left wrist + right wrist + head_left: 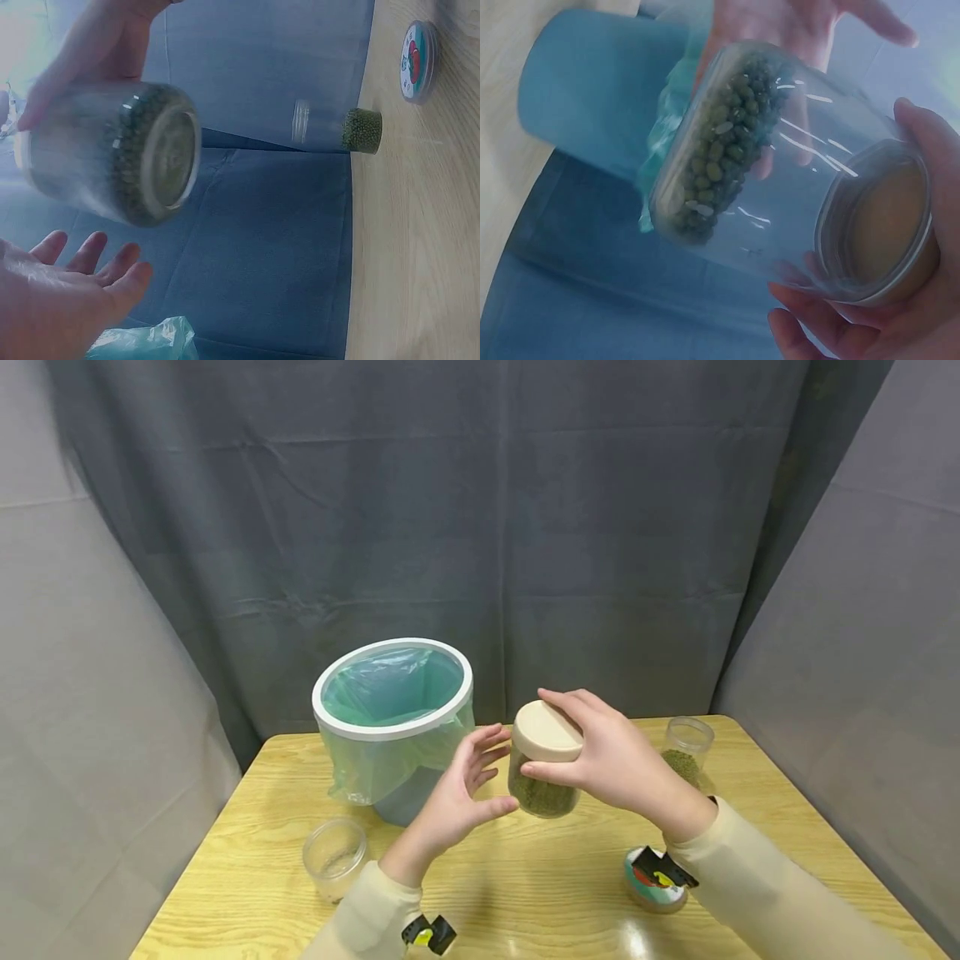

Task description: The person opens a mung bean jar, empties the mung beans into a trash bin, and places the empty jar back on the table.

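Note:
My right hand grips the cream lid of a clear jar, holding it raised above the table. Green mung beans fill the bottom part of this jar, and the lid sits on its mouth. Just to the left of the jar, my left hand has its fingers spread and its palm turned toward it. In the left wrist view a gap shows between the left fingers and the jar's side.
A bin with a white rim and green liner stands back left. Nearer, at left, is a clear round container. At right are a second clear jar with green beans and a round lid with a colourful label.

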Tool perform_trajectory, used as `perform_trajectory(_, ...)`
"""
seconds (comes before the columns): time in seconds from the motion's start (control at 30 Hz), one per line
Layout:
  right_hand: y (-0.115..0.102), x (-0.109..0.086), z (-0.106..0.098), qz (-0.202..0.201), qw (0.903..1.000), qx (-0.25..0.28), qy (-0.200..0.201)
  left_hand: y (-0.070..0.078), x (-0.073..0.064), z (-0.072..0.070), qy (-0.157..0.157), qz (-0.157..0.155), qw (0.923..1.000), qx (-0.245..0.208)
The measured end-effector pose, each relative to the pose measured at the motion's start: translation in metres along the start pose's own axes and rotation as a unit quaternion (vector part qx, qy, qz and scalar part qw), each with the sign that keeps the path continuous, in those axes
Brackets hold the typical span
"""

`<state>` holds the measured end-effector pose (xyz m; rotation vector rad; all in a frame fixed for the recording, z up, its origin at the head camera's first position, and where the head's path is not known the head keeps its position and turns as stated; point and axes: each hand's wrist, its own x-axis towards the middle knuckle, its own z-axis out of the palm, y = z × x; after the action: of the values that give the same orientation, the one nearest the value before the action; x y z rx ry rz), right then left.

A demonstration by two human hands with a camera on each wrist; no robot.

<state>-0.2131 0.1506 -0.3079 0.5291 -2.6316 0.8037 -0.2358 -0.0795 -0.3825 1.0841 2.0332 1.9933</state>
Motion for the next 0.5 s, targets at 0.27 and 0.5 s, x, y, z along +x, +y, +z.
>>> perform_trajectory(0.27, -0.024, -0.014, 0.003, -0.044, 0.9989, 0.013, -0.003, 0.002, -0.016, 0.004, -0.032, -0.035, 0.9985, 0.027)
perform_trajectory(0.5, -0.039, -0.027, 0.007, -0.065, 0.9976, 0.021, -0.012, 0.004, -0.029, 0.009, -0.043, -0.011, 0.9982, 0.04)
